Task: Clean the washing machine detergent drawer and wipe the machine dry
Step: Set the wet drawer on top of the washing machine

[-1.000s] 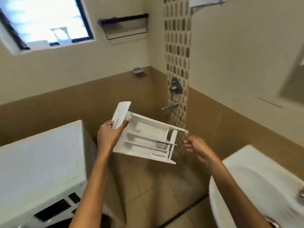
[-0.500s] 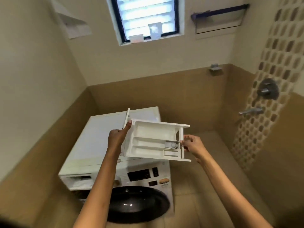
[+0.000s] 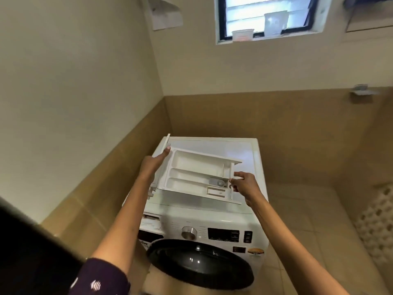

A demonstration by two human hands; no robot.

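Observation:
I hold the white detergent drawer point(image 3: 193, 173) in the air above the top of the white washing machine point(image 3: 225, 216). Its three compartments face up and look bare. My left hand point(image 3: 154, 163) grips the drawer's front panel end on the left. My right hand point(image 3: 244, 185) pinches the back end on the right, beside the grey siphon cap point(image 3: 220, 182). The empty drawer slot point(image 3: 151, 220) gapes at the machine's upper left front, above the dark round door point(image 3: 200, 264).
The machine stands in a corner, with a tiled wall close on its left and behind it. A window point(image 3: 270, 17) with containers on its sill is high on the back wall. Tiled floor point(image 3: 302, 220) lies to the right. A soap holder point(image 3: 361, 92) is on the wall.
My view has swung left from the sink and tap to the washing machine. The drawer came along in both hands and now hovers over the machine's top.

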